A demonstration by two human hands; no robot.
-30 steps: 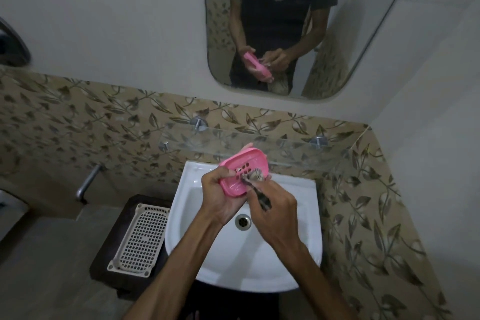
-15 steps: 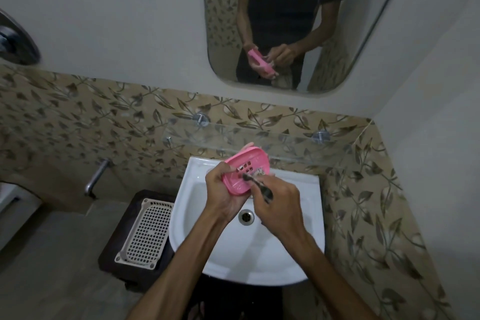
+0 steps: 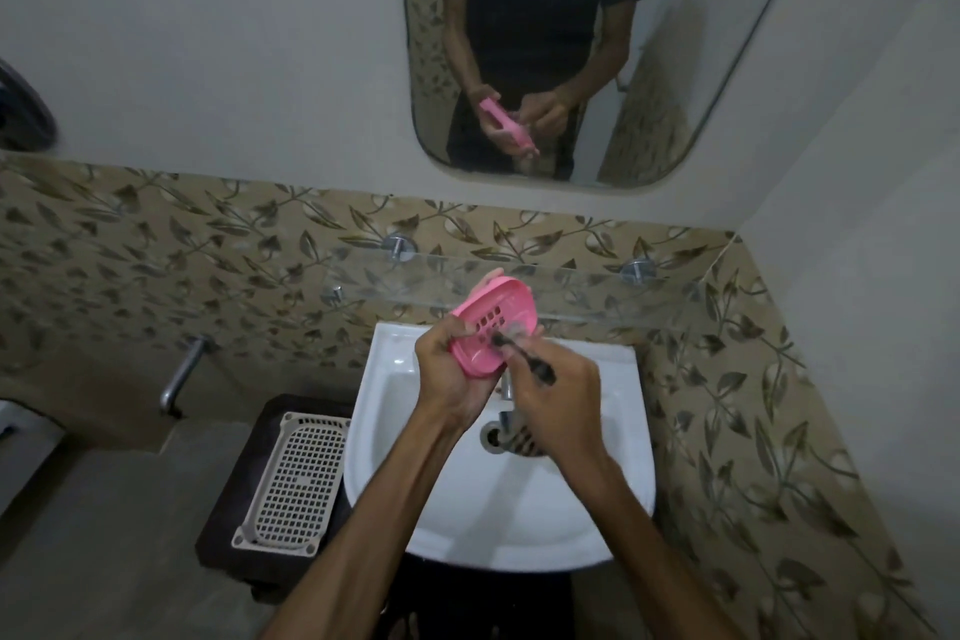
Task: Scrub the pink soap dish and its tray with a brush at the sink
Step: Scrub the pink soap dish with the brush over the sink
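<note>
- Scrubbing is under way: the left hand (image 3: 451,374) grips the pink soap dish (image 3: 491,325) by its lower left end, fingers curled round the rim, thumb on the near edge.
- The right hand (image 3: 558,403) is closed round the dark handle of the brush (image 3: 522,353), its bristle head pressed on the slotted face of the dish, near the middle.
- The dish is held up over the back of the white sink (image 3: 587,525), just in front of the glass shelf (image 3: 597,286), well above the drain (image 3: 493,437).
- Its long axis runs from lower left up to upper right; the perforated face is tilted toward the camera, far end raised.
- By my read this is mid-scrub on one piece; whether this is the dish or its tray insert I cannot tell.
- Next move likely calls for short strokes along the slots, then turning the piece to reach the rim and back, with a firm left-hand grip on wet plastic.
</note>
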